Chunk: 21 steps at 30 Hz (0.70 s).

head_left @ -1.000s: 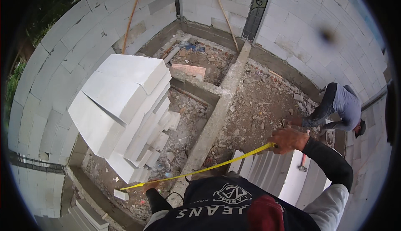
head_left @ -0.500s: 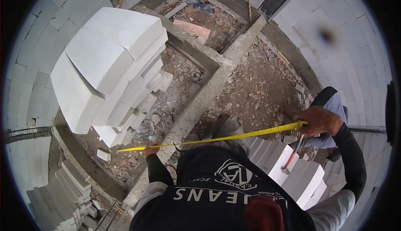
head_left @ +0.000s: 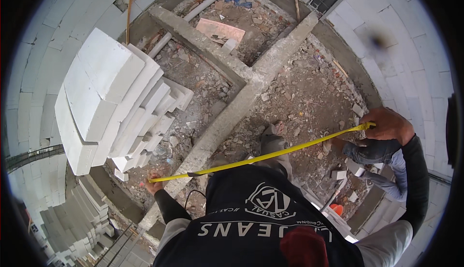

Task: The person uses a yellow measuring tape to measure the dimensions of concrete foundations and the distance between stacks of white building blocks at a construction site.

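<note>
Read as a clock face with twelve at the top of the view, the work in hand is a yellow tape measure (head_left: pixel 270 156) drawn out in the air between two hands, running from about eight o'clock up to three. The left hand (head_left: pixel 153 184), at eight, pinches one end between thumb and fingers, near the edge of the concrete beam (head_left: pixel 226 117). The right hand (head_left: pixel 390 123), at three, has its fingers curled around the other end; whether a tape case sits inside that palm cannot be told. The strip bows slightly and passes in front of the dark shirt (head_left: pixel 266 209), above the beam and the rubble (head_left: pixel 309 103), apparently laid against nothing. The step looks to be holding a span open, with no end set on a block. Judged from this, a next move calls for both pinches to stay firm, the slack drawn out, and the wrists kept from twisting the strip. The stack of white blocks (head_left: pixel 101 98) stands at nine, with a small loose block (head_left: pixel 121 175) just beyond the left hand. A co-worker (head_left: pixel 397 163) bends between three and four, near the right forearm, so that side needs care.
</note>
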Each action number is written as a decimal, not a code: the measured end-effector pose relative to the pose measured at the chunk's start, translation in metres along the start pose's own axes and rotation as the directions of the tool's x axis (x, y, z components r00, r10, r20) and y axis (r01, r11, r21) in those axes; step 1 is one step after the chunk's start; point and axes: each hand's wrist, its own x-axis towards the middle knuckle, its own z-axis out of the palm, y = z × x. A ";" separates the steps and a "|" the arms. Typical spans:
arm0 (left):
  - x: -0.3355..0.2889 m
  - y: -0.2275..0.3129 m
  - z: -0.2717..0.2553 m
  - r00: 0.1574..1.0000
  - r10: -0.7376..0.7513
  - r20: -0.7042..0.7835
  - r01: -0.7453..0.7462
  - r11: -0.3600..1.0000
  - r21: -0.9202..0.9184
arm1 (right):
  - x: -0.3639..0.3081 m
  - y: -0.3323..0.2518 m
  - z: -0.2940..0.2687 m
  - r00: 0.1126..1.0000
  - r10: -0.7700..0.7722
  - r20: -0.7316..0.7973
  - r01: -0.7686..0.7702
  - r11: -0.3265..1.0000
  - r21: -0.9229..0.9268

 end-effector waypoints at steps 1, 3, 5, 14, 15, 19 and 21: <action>-0.017 -0.015 0.019 0.999 0.032 -0.043 -0.030 0.998 0.055 | 0.008 0.038 0.008 0.989 -0.014 -0.147 0.006 0.999 -0.054; -0.042 -0.023 0.038 0.999 0.048 0.017 -0.049 0.994 0.103 | 0.024 0.099 0.028 0.963 -0.043 -0.265 0.023 0.997 -0.078; -0.058 -0.054 0.075 0.994 0.042 0.099 -0.055 0.990 0.127 | 0.034 0.150 0.035 0.958 -0.001 -0.287 -0.004 1.000 -0.017; -0.119 -0.314 0.190 0.992 -0.087 0.093 0.063 0.970 0.236 | -0.038 0.359 0.010 0.865 0.284 -0.415 -0.335 0.940 -0.056; -0.130 -0.341 0.205 0.982 -0.135 0.134 0.100 0.966 0.239 | -0.051 0.383 0.004 0.836 0.322 -0.445 -0.383 0.922 -0.053; -0.116 -0.435 0.235 0.965 -0.238 0.107 0.204 0.943 0.261 | -0.099 0.443 -0.041 0.747 0.468 -0.471 -0.538 0.842 -0.017; -0.109 -0.493 0.257 0.953 -0.281 0.114 0.242 0.930 0.276 | -0.126 0.486 -0.050 0.674 0.502 -0.543 -0.614 0.789 -0.033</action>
